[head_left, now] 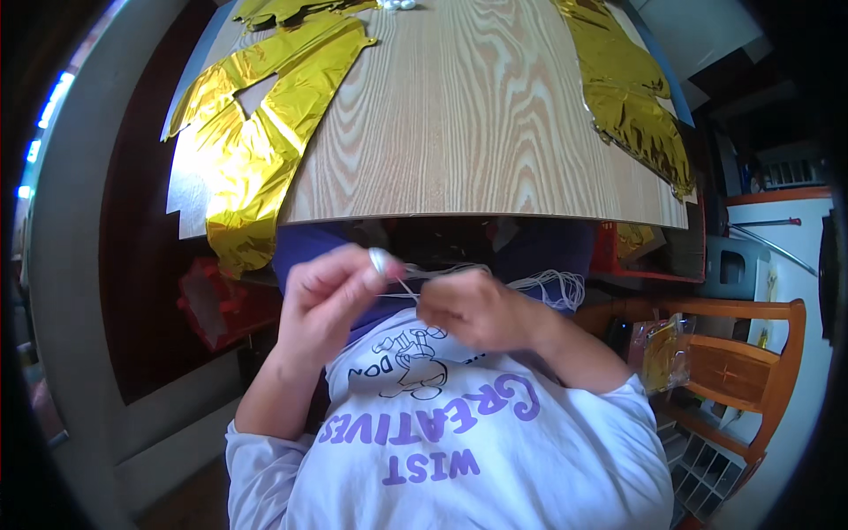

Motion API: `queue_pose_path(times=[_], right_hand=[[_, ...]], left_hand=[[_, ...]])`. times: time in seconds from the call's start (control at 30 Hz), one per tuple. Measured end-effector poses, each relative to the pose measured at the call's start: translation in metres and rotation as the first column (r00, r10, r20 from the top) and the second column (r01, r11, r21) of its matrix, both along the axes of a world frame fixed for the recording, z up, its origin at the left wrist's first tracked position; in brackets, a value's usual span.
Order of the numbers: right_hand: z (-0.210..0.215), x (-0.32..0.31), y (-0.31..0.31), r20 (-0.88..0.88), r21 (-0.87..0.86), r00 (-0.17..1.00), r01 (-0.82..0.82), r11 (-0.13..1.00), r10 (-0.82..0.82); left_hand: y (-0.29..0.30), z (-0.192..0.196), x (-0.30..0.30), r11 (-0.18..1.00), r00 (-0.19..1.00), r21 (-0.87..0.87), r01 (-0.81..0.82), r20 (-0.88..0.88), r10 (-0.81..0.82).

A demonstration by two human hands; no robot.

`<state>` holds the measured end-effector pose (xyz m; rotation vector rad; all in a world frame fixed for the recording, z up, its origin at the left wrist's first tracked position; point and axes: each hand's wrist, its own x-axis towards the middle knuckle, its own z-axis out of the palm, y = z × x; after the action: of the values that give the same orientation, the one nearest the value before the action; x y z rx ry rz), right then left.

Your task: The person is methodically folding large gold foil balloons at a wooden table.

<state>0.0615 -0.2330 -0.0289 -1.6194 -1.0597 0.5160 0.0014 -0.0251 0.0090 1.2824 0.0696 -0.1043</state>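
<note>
The left hand [325, 296] pinches a small white spool [379, 261]; the right hand [473, 309] is closed on the thin white string [405, 287] between the 2, just below the table [459, 132] edge. Step looks like unwinding string; next calls for steady pulling, avoiding tangles with the loose coil [552, 287].

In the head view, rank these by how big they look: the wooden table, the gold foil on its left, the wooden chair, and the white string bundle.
1. Table
2. Gold foil
3. Chair, though partly cut off
4. String bundle
</note>
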Motion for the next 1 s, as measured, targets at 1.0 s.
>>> queue_pose_path(times=[1.0], right_hand=[[0.027,0.021,-0.016,-0.187,0.233,0.979,0.121,0.965,-0.078]], left_hand=[[-0.014,-0.017,0.003,0.845,0.893,0.345,0.409,0.04,-0.448]])
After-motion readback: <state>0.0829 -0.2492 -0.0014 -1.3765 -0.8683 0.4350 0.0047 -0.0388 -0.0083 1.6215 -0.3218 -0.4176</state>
